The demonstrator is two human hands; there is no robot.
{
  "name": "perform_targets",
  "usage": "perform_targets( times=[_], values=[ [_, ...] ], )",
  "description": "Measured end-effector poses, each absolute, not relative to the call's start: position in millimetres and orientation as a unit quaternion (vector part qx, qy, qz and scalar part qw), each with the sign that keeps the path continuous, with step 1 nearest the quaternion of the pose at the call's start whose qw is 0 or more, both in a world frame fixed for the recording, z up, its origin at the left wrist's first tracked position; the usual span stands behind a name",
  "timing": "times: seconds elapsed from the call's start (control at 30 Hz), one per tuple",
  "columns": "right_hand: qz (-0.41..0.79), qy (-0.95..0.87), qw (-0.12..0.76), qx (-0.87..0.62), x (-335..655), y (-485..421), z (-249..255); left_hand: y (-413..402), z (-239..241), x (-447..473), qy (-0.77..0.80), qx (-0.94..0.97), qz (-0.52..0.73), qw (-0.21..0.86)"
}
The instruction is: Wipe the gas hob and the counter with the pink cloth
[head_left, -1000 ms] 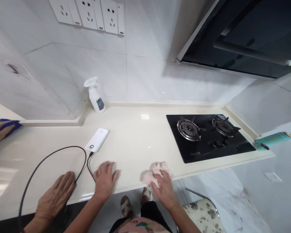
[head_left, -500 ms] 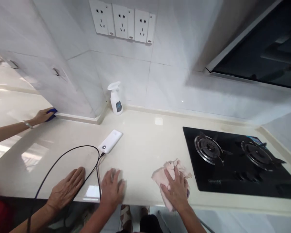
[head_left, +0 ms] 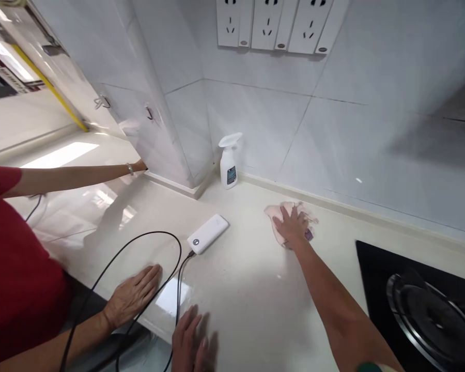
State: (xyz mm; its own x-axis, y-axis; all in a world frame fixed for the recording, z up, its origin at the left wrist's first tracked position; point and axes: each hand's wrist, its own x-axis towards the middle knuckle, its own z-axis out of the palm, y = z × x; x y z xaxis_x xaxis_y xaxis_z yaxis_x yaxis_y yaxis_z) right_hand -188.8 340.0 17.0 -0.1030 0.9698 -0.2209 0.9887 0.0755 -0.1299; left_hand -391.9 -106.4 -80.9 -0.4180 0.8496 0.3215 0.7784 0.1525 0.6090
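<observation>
My right hand (head_left: pixel 293 226) presses a crumpled pink cloth (head_left: pixel 276 213) onto the pale countertop (head_left: pixel 251 289), near the back wall. Its fingers are spread over the cloth, and a purple patch shows at the cloth's right edge. My left hand (head_left: pixel 188 336) is at the front edge of the counter, open and holding nothing, with fingers apart. Just left of it runs a black cable (head_left: pixel 178 294), plugged into a white power bank (head_left: pixel 208 234) lying on the counter. Behind the power bank, a white spray bottle (head_left: pixel 228 163) stands upright in the corner.
A black gas hob (head_left: pixel 375 274) is at the right. To the left, a person in a red shirt (head_left: pixel 19 268) rests one hand (head_left: pixel 134 294) flat on the counter and reaches the other arm (head_left: pixel 81 178) behind the wall corner. Sockets (head_left: pixel 269 26) are on the wall above.
My right hand and the cloth have moved away from the front edge toward the back wall. The view has turned left, showing more of the other person. My left hand sits lower in view.
</observation>
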Motion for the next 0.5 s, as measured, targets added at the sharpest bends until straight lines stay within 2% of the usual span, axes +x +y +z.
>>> perform_targets(
  times=[0.17,0.5],
  values=[
    [-0.127,0.777,0.038,0.615,-255.8,353.8,20.2,-116.2,-77.6,-383.8,0.769,0.487,0.405,0.090],
    [-0.132,0.864,0.029,0.485,-305.9,175.7,13.9,-97.6,-32.1,-392.6,0.744,0.354,0.520,0.224]
  ],
)
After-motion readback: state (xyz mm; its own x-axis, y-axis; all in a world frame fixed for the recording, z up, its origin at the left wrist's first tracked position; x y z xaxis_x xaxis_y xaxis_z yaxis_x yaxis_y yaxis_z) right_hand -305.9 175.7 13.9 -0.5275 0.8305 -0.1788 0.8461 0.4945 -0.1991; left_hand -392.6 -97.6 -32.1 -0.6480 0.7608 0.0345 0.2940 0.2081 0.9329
